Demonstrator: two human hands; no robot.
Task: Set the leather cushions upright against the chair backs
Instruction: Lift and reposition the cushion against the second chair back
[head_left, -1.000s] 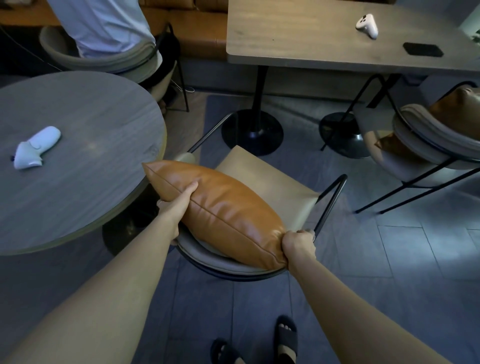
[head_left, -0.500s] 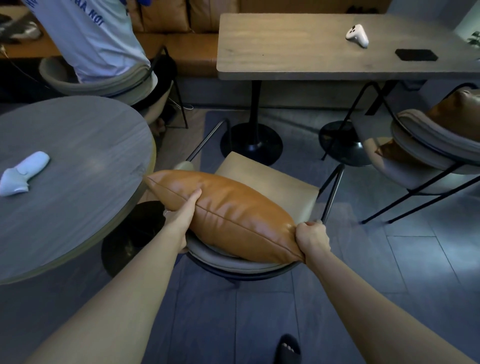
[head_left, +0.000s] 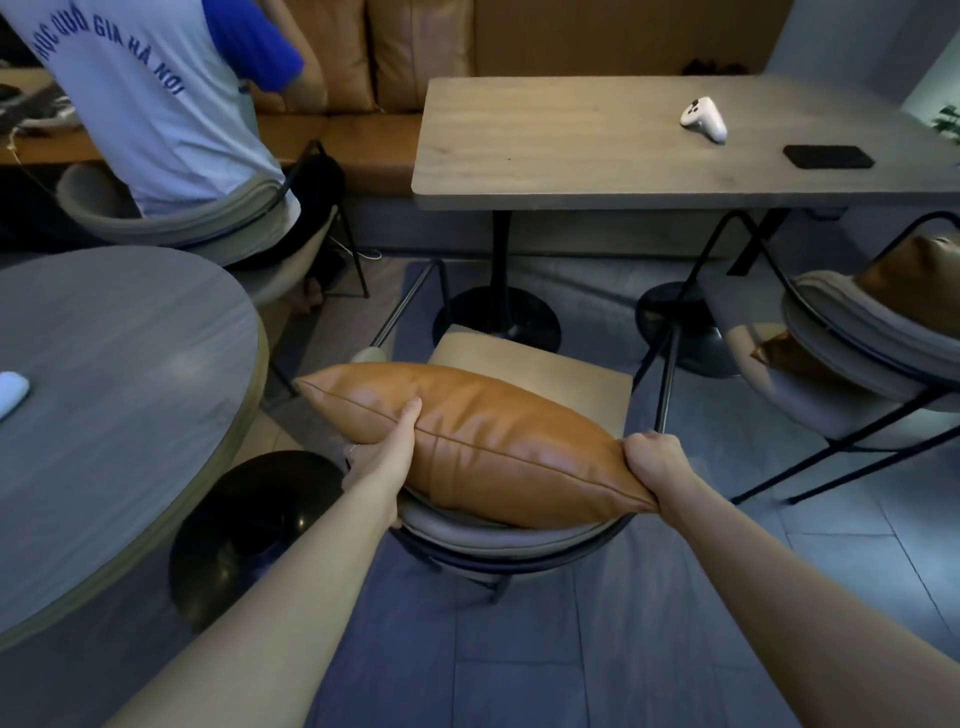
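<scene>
Both hands are closed on the leather cushion (head_left: 483, 441): left hand (head_left: 384, 452) at its seam, right hand (head_left: 657, 462) at its corner, fingers hidden. Chair (head_left: 519, 530) legs are cut off below; grey floor tiles.

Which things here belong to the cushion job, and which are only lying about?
Belong to the job: tan leather cushion, held by left hand and right hand; chair back; second cushion on the right chair.

Lying about: white controller, black phone, round table.
</scene>
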